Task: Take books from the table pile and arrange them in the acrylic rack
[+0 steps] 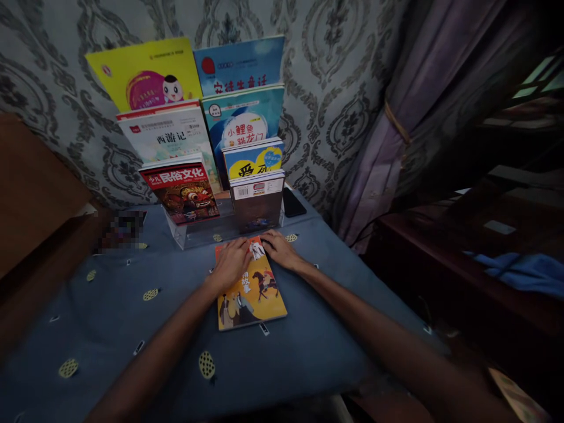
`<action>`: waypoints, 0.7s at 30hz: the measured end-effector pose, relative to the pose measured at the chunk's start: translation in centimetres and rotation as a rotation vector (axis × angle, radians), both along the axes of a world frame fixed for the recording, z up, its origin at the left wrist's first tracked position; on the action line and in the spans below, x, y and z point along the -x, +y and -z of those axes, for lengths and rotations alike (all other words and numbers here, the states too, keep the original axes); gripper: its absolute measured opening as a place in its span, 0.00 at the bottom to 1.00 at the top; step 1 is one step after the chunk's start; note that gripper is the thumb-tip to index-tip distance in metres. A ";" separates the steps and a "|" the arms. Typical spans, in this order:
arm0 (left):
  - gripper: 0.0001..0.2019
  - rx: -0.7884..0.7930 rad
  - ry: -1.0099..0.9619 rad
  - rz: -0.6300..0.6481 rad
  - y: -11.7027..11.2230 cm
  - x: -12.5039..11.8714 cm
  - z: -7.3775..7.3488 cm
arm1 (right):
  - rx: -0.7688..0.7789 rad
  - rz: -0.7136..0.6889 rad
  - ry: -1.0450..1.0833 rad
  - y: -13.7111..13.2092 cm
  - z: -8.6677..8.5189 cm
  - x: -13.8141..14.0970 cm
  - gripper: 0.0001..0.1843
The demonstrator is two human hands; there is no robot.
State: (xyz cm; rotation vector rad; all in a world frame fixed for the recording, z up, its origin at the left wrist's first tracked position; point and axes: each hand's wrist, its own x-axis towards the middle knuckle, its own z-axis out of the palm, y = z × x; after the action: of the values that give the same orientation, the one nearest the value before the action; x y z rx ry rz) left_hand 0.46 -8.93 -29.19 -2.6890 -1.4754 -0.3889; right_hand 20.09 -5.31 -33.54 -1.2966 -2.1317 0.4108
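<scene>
An orange-yellow picture book (255, 296) lies flat on the blue patterned cloth (132, 329), just in front of a clear tiered book stand (194, 232). My left hand (231, 263) rests palm down on the book's upper left part, fingers together and lying flat. My right hand (278, 248) lies at the book's top right corner, fingers stretched over its far edge. Neither hand grips anything. The stand holds several upright books, among them a red one (180, 188) at the front left and a dark one (257, 200) at the front right.
A black phone (293, 202) lies right of the stand. Patterned wallpaper (335, 88) backs the table. A tied purple curtain (396, 141) hangs at the right, with dark wooden furniture (462, 258) and blue fabric (524, 270) beyond. A brown board (30, 188) stands at the left.
</scene>
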 end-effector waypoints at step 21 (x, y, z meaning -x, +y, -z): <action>0.18 -0.039 -0.115 0.201 0.0 -0.8 1.1 | 0.009 -0.011 -0.072 -0.1 -0.5 0.3 0.15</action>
State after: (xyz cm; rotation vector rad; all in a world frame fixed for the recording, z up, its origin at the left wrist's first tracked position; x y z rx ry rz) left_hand 1.31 -8.92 -30.30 -2.8357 -1.2099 -0.5851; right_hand 19.83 -5.40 -33.00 -1.3233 -2.2001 0.3834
